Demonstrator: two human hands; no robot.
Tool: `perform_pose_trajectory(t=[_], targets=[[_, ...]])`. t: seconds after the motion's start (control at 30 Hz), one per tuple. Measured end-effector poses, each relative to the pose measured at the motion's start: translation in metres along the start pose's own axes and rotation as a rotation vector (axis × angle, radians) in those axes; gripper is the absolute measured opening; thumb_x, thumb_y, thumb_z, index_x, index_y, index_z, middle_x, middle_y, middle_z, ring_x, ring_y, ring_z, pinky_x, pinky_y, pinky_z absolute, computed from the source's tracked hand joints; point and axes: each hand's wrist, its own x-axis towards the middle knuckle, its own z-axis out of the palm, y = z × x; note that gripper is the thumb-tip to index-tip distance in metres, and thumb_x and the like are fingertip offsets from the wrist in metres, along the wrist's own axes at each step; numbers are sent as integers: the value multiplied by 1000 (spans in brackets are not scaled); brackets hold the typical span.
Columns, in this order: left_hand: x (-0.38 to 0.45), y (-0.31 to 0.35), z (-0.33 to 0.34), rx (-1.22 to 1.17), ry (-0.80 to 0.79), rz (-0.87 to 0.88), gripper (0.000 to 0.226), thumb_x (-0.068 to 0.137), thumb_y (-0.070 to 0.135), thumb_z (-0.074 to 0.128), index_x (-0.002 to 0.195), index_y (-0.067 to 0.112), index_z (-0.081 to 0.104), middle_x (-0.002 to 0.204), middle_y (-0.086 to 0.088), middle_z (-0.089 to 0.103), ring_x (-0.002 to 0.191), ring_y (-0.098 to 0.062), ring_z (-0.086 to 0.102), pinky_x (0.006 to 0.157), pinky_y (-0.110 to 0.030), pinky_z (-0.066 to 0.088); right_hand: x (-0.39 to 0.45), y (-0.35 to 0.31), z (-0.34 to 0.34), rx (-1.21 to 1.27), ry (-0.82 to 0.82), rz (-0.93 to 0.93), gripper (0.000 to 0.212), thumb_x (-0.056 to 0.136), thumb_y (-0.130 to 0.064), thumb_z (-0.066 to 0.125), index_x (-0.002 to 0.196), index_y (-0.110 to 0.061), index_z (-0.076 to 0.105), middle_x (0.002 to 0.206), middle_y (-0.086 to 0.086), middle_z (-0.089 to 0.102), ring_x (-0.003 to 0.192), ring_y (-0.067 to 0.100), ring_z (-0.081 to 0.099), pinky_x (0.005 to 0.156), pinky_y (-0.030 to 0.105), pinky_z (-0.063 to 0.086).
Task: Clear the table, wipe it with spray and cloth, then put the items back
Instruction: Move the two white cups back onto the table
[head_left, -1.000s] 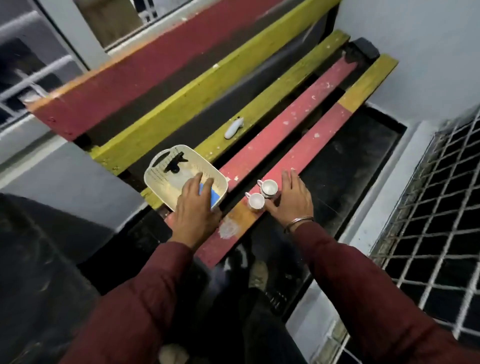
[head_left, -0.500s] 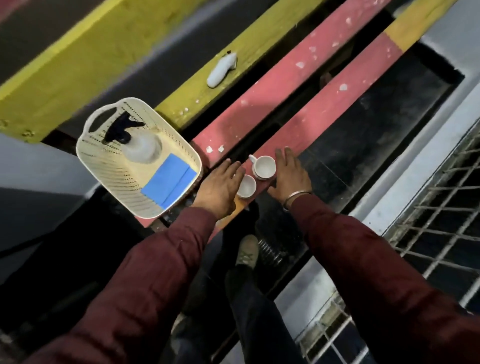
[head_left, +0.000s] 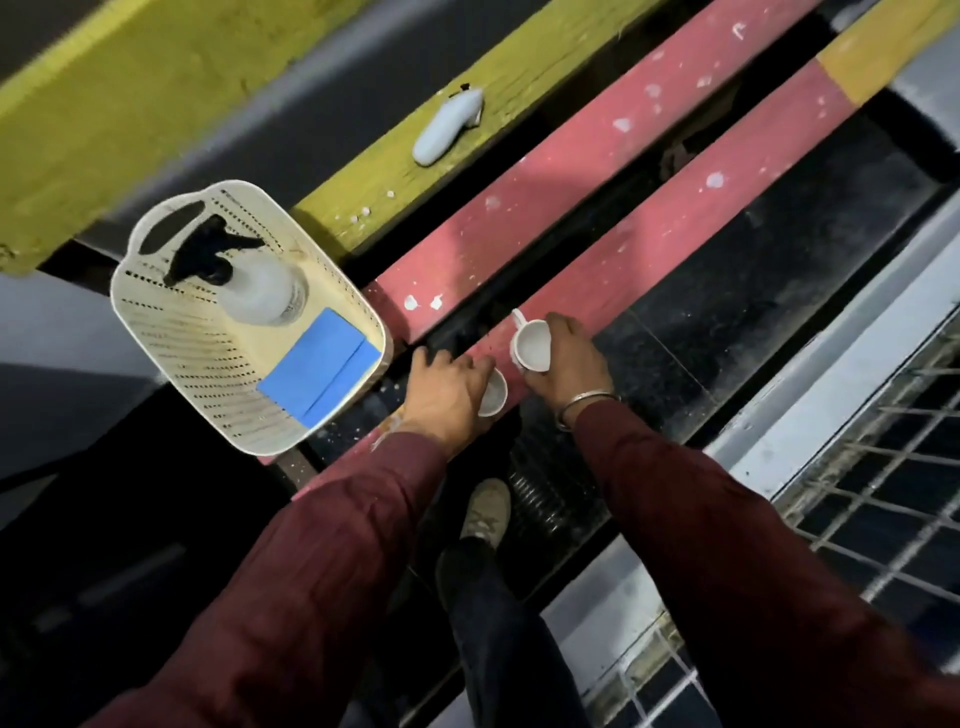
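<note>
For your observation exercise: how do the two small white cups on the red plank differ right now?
The small white cup in the right hand is tilted, its handle showing; the small white cup under the left hand sits flat, half covered. The right hand grips its cup; the left hand reaches over its cup. Both are white and empty.
</note>
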Motion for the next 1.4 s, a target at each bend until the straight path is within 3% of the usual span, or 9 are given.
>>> perform_pose_trajectory(t=[0.13, 0.27, 0.47, 0.53, 0.63, 0.77, 0.97, 1.2, 1.4], targets=[[-36, -9, -40, -165, 88, -63, 68, 75, 56, 69, 130, 20, 49, 112, -6, 71, 104, -34, 66, 100, -48, 41, -24, -34, -32, 117, 87, 77, 63, 67, -30, 80, 114, -5, 46, 114, 16, 54, 99, 39, 56, 71, 37, 44], [-70, -34, -100, -340, 218, -109, 63, 74, 47, 73, 125, 16, 52, 106, -12, 69, 94, -39, 67, 67, -38, 45, -42, -93, -72, 225, 192, 7, 67, 63, -35, 82, 111, -6, 46, 108, 14, 56, 97, 36, 55, 68, 34, 41], [-195, -103, -171, -533, 462, -293, 53, 73, 65, 69, 95, 20, 51, 93, -8, 70, 86, -37, 66, 65, -34, 46, -113, -214, -112, 258, 301, -146, 59, 61, -44, 75, 106, -17, 47, 99, 8, 64, 91, 34, 60, 65, 34, 43], [-247, -135, -188, -567, 525, -373, 53, 74, 66, 67, 96, 19, 52, 92, -10, 71, 88, -37, 67, 67, -36, 51, -140, -260, -118, 284, 309, -206, 57, 61, -43, 76, 105, -19, 48, 99, 8, 65, 92, 35, 60, 65, 36, 43], [-333, -179, -201, -656, 584, -525, 57, 75, 64, 70, 108, 19, 57, 109, -13, 71, 103, -37, 65, 74, -35, 48, -183, -329, -114, 289, 295, -299, 56, 62, -46, 75, 103, -20, 47, 100, 9, 65, 95, 36, 60, 65, 36, 42], [-449, -219, -180, -660, 573, -670, 56, 79, 70, 64, 102, 19, 55, 114, -20, 70, 108, -40, 64, 78, -38, 47, -263, -403, -77, 405, 233, -447, 54, 64, -42, 78, 106, -26, 49, 104, 2, 64, 96, 28, 61, 70, 29, 43], [-600, -273, -157, -672, 663, -824, 60, 72, 77, 60, 100, 24, 52, 111, -13, 71, 103, -36, 66, 77, -38, 49, -368, -504, -17, 439, 112, -563, 53, 63, -43, 79, 103, -21, 54, 98, 5, 66, 91, 29, 62, 72, 35, 48], [-706, -339, -145, -761, 827, -1031, 69, 74, 71, 70, 114, 16, 57, 119, -12, 69, 109, -34, 63, 84, -38, 48, -414, -604, 17, 420, -67, -664, 53, 63, -46, 80, 98, -18, 53, 94, 2, 63, 85, 24, 59, 68, 31, 44], [-767, -390, -129, -983, 983, -1167, 46, 78, 52, 78, 101, 18, 57, 109, -9, 69, 94, -25, 60, 73, -30, 42, -426, -684, 54, 420, -232, -777, 52, 60, -50, 81, 98, -26, 56, 95, -2, 63, 88, 19, 59, 75, 30, 48]])
